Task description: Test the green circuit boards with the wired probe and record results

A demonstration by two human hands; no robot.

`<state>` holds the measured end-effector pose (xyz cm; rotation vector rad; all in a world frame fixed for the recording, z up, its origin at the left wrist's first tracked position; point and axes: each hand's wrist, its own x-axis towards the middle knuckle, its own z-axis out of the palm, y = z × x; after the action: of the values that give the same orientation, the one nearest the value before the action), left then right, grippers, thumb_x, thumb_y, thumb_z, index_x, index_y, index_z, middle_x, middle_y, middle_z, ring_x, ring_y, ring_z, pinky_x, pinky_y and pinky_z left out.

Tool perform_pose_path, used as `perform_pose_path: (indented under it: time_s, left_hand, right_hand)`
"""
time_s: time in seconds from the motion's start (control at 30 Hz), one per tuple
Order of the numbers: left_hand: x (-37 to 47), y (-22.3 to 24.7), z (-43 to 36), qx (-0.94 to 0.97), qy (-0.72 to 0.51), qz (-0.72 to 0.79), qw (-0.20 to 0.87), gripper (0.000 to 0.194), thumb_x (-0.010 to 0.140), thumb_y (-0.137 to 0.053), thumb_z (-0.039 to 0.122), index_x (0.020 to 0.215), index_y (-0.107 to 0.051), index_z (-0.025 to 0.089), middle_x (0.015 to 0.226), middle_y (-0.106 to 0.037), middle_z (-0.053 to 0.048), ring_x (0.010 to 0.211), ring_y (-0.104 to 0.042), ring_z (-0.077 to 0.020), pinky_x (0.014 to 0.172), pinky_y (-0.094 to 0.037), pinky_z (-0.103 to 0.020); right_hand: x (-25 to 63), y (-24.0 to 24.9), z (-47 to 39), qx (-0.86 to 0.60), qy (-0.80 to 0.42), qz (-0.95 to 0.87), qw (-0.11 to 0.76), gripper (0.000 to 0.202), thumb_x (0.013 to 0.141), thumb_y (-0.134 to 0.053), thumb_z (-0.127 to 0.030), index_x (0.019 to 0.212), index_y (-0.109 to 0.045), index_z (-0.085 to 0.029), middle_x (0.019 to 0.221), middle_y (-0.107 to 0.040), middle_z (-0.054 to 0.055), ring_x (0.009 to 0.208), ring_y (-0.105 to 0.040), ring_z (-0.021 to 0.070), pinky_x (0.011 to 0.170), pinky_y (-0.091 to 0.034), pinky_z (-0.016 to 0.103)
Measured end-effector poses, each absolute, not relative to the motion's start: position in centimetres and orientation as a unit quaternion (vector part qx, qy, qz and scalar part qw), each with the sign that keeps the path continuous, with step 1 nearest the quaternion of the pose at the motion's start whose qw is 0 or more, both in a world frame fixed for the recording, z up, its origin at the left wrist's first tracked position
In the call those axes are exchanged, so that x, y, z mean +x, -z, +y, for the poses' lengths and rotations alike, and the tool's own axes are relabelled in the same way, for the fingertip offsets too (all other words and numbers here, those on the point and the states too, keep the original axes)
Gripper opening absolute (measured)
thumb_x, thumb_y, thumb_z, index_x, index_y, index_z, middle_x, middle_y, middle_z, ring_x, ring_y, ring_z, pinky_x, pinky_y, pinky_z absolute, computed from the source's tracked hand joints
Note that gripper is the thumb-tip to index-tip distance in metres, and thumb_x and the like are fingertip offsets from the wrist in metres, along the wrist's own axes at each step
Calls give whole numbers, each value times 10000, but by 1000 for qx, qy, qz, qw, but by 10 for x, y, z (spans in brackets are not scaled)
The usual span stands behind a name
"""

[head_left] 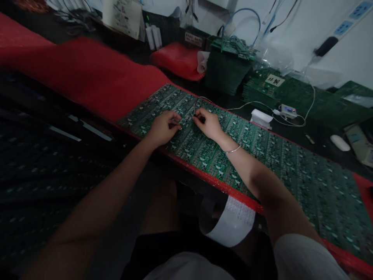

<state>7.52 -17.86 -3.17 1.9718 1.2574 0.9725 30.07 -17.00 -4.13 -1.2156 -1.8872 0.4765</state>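
Rows of green circuit boards (204,155) lie side by side along the bench. Over their left part is my left hand (164,126), its thumb and fingers curved with a gap between them and nothing I can make out held there. Just to its right, my right hand (208,122) is closed in a pinch, low above the boards. Within those fingers is a small dark tool (199,118), mostly hidden. A thin cable (244,104) loops from it to a small white box with a display (288,111) on the bench's far side.
Red padding (110,77) covers the bench at left, with a red bag (180,58) behind. Stacked circuit boards (229,70) stand along the wall. A white roll (260,117) lies beyond the boards, and a white strip of labels (233,221) hangs below the front edge.
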Motion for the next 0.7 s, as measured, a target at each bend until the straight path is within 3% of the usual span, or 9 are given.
perform_pose_path:
  time_s: [0.23,0.4,0.57,0.7]
  left_hand:
    - [81,33,-180,744,-361,503,251,190,786,-664,146,962,-609,195,1090,-666,-57,851,-702,-204,842,-597,-373]
    - [86,33,-184,778,-330,505,177,179,817,-609,94,975,-631,175,1103,-646,-83,887,-692,-212,915,-594,-399]
    - [83,30,-193,819,-300,484,72,240,875,-579,136,1075,-705,175,1342,-608,-144,1280,-586,-319,1140,-493,-512]
    - [73,29,-210,845,-242,476,40,337,946,-507,196,1143,-780,191,1327,-677,-147,1307,-561,-385,1124,-453,-630]
  right_hand:
    - [300,41,-170,-485,-181,-753,407,135,945,-669,-287,880,-558,-248,779,-687,-2,740,-656,190,759,-506,315]
    - [301,42,-169,-480,-180,-757,404,119,951,-659,-301,899,-566,-247,799,-698,7,769,-670,196,769,-509,317]
    - [301,44,-169,-486,-173,-756,402,112,955,-650,-314,912,-571,-247,807,-704,13,789,-674,203,785,-516,323]
    - [301,44,-171,-484,-181,-752,410,120,961,-650,-319,908,-569,-248,814,-704,16,798,-681,202,803,-525,327]
